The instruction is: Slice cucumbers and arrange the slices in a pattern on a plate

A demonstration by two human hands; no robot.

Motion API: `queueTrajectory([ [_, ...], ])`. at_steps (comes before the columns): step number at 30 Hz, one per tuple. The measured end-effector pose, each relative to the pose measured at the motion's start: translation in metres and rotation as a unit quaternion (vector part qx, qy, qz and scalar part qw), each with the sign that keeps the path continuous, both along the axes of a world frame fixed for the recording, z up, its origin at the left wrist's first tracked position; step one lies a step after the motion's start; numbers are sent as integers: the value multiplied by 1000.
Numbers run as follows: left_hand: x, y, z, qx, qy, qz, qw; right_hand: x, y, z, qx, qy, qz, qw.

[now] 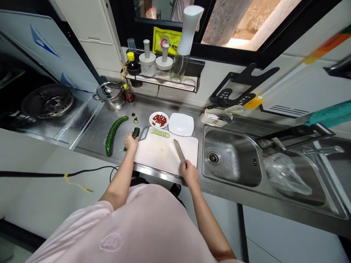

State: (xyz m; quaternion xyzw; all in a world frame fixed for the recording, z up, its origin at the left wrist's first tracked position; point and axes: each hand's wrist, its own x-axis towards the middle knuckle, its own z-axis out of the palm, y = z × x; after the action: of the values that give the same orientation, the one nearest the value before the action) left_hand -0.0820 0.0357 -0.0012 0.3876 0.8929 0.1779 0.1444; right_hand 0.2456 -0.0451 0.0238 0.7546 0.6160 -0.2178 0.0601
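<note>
Near cucumber slices (160, 133), dish (150, 120), red pieces (159, 120) inside

Mod. bright; glare on sink (233, 155); edges warped, upper R blurred.

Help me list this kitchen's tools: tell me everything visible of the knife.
The knife has a gray, metallic-looking blade slanting forward and left from the right hand, which grips and mostly hides its handle. The blade is over the right half of the pale cutting board; whether they touch is unclear.
</note>
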Motion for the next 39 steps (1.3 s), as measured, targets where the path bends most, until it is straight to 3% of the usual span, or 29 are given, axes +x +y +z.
queueTrajectory([
  [10, -1, -1, -5, -14, 18, -20, 1000, 1, -1, -1, 2, 3, 3, 1000],
  [18, 6, -6, 4, -15, 43, -15, 999, 0, -1, -1, 4, -6, 6, 1000],
  [22, 20, -9, 13, 22, 88, -21, 996, 0, -1, -3, 2, -5, 0, 1000],
  [28, 67, -5, 15, 70, 67, -162, 982, 0, -1, -5, 1, -8, 8, 1000],
  [34, 111, 23, 4, 65, 21, -332, 941, 1, 3, -5, -2, -13, 16, 1000],
  [39, 126, 49, 2, 36, 49, -380, 923, 2, 8, -3, -18, -16, 8, 1000],
])
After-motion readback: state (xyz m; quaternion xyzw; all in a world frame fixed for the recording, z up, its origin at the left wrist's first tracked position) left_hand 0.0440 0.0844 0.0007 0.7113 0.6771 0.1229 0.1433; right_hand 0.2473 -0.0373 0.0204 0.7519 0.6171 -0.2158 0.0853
